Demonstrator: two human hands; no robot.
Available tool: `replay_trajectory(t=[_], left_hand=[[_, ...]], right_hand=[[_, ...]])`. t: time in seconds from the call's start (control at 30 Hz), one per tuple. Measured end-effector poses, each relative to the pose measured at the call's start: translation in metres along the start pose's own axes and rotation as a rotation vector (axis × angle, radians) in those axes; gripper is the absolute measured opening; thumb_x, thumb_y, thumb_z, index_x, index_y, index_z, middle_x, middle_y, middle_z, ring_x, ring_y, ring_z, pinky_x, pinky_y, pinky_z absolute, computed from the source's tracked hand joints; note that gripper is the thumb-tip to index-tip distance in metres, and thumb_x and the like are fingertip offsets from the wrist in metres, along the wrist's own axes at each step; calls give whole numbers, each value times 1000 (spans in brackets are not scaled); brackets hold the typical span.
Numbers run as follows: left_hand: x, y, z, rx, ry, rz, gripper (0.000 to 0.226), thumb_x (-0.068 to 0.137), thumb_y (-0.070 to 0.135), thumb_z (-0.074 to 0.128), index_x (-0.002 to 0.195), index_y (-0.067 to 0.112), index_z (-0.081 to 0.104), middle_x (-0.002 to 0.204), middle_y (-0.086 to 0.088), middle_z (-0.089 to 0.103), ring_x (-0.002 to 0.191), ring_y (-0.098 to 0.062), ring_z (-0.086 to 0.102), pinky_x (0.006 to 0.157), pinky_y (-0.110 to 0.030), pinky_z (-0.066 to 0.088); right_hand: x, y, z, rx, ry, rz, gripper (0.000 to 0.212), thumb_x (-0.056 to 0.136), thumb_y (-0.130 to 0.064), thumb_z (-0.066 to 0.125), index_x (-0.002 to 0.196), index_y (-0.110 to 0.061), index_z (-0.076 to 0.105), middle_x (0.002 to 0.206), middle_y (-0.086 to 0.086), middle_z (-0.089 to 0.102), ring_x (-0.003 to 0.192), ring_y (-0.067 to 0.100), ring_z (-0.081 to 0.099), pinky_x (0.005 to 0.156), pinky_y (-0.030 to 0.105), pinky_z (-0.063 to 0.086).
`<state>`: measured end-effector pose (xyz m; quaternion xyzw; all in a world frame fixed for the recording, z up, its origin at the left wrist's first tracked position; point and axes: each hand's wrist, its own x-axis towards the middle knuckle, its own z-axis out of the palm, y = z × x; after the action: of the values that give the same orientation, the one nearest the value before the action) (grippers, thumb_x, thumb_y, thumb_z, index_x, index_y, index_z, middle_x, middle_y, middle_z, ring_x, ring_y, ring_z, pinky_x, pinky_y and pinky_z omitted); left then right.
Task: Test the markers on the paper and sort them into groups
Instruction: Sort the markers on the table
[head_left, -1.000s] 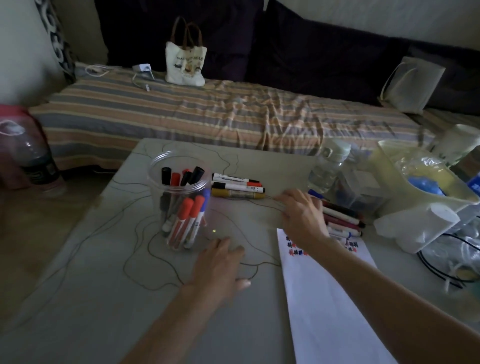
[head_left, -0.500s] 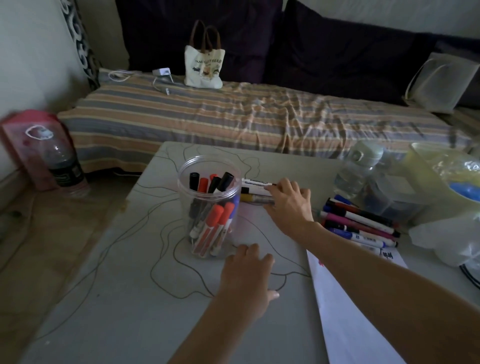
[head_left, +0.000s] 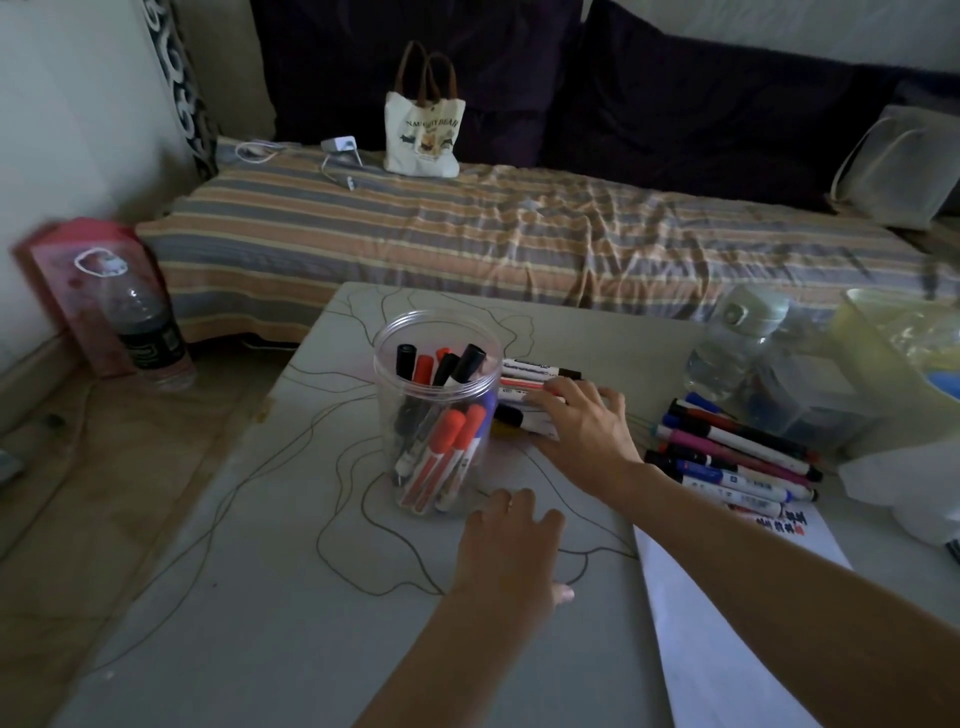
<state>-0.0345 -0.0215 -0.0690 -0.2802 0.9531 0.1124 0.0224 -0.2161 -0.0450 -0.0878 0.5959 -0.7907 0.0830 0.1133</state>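
Fingers (head_left: 550, 397) of the right hand (head_left: 584, 431) lie spread and nearly straight across the small group of markers (head_left: 524, 382) just right of the clear jar (head_left: 439, 410), pressing down on them rather than curling round any one; whether a barrel is pinched under the palm I cannot tell. The job here, as I read it, is squaring this pile: keep the fingers flat, nudge the barrels parallel, and mind the jar right beside, since a knock could roll them. The left hand (head_left: 511, 545) rests open on the tabletop (head_left: 234, 597) in front of the jar, fingers loosely curved, holding nothing, well placed to steady the jar. More markers stand untested in the jar; a second, bigger group (head_left: 737, 457) lies well to the right, touching the top of the paper (head_left: 727, 649) with its test scribbles.
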Motion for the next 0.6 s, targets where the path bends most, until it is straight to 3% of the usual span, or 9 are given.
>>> replay_trajectory(t=[0.13, 0.2, 0.33, 0.43, 0.53, 0.6], left_hand=[[-1, -1, 0, 6, 10, 3, 62, 86, 51, 61, 136, 21, 39, 142, -5, 33, 133, -25, 30, 105, -38, 33], [-1, -1, 0, 11, -6, 9, 62, 87, 51, 60, 137, 22, 38, 144, -5, 31, 134, -26, 28, 106, -38, 33], [1, -5, -1, -14, -52, 4, 61, 87, 50, 60, 138, 24, 38, 147, -5, 29, 136, -27, 26, 107, -40, 32], [2, -6, -1, -29, -41, -2, 59, 87, 51, 60, 137, 25, 40, 145, -3, 31, 135, -25, 29, 107, -39, 32], [5, -2, 6, -197, 128, -53, 49, 90, 46, 58, 130, 19, 51, 134, -2, 47, 126, -23, 44, 101, -33, 38], [6, 4, 5, -446, 249, -105, 39, 93, 39, 58, 123, 15, 59, 123, -1, 57, 116, -21, 54, 97, -29, 41]], right_hand=[[-7, -1, -2, 72, 41, -36, 32, 84, -43, 69, 111, -26, 70, 119, -1, 61, 111, 25, 54, 92, 45, 36], [-13, 0, -7, 121, 125, -73, 22, 86, -35, 70, 103, -21, 72, 110, -1, 66, 104, 26, 61, 88, 45, 41], [-32, 4, -39, 215, 297, -111, 10, 93, -22, 62, 100, -15, 63, 81, -2, 66, 70, 24, 63, 69, 40, 50], [-69, 14, -67, 324, 134, 1, 21, 100, -39, 46, 104, -20, 56, 73, -8, 56, 54, 14, 54, 50, 34, 50], [-121, 17, -80, 383, -80, 126, 29, 101, -44, 39, 95, -22, 57, 71, -7, 57, 55, 5, 54, 52, 23, 48], [-148, 15, -85, 403, -110, 189, 29, 103, -37, 41, 89, -20, 59, 72, -7, 58, 59, 5, 52, 53, 19, 41]])
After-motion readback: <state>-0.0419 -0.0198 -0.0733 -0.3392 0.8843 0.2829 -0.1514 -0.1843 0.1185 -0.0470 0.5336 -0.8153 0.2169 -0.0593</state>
